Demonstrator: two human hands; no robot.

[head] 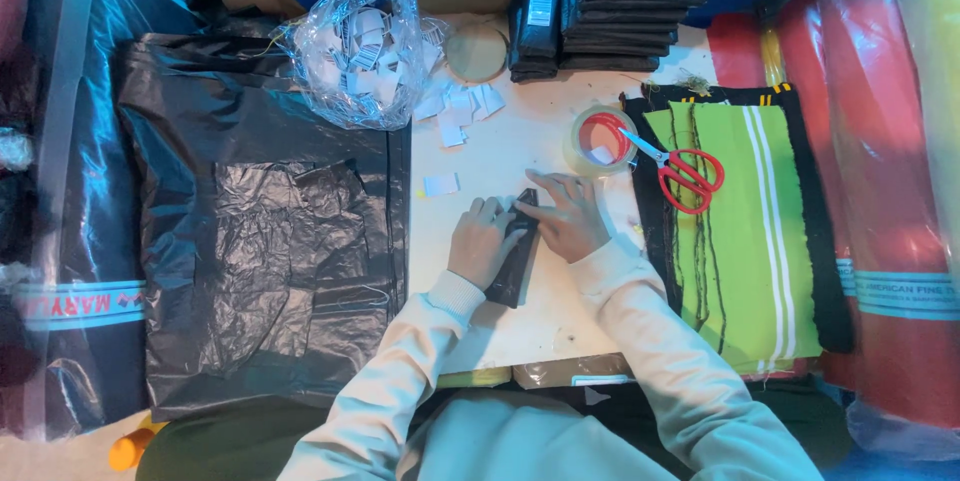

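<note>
Both hands sit mid-tabletop (500, 331) on a small black packet (518, 259), a folded dark plastic pack lying lengthwise toward the person. Left hand (482, 241) lies flat over its left side, fingers pressed together and down, prob. to pin it flat; right hand (568, 216) covers the top right edge w/ fingers curled onto it, seemingly creasing or holding the fold; neither grip lifts it, the packet rests on the tabletop. A white label (441, 184) lies just left of the hands, close enough to grab. More loose labels spill near a clear bag (362, 41) of them at the back. A tape roll (598, 141) stands just beyond the right hand, red scissors (685, 173) beside it, blades over the roll's rim, handles on a green striped cloth (745, 231): tools parked on the right-hand side. Stacked black packs (610, 6) at back right look like finished ones, set out of the way. A big black bag (260, 231) covers the left side.
</note>
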